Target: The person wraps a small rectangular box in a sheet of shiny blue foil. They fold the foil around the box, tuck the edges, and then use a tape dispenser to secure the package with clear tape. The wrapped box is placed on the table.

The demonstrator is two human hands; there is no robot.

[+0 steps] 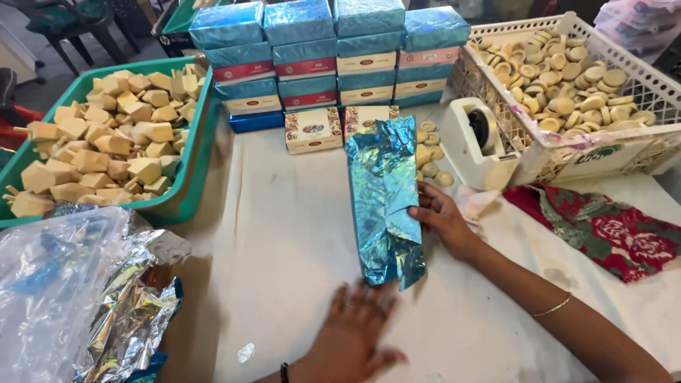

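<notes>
Right hand (441, 218) presses flat-fingered against the blue foil-wrapped box (384, 198), gripping nothing, while the blurred left hand (352, 333) spreads open below, its wrist cut off.

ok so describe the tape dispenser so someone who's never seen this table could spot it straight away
Start at the white plastic crate of round tan pieces at the table's far right. Against its near-left corner sits the tape dispenser, just beyond the right hand. It is the only smooth white block there, with a dark roll set in its top.
</notes>
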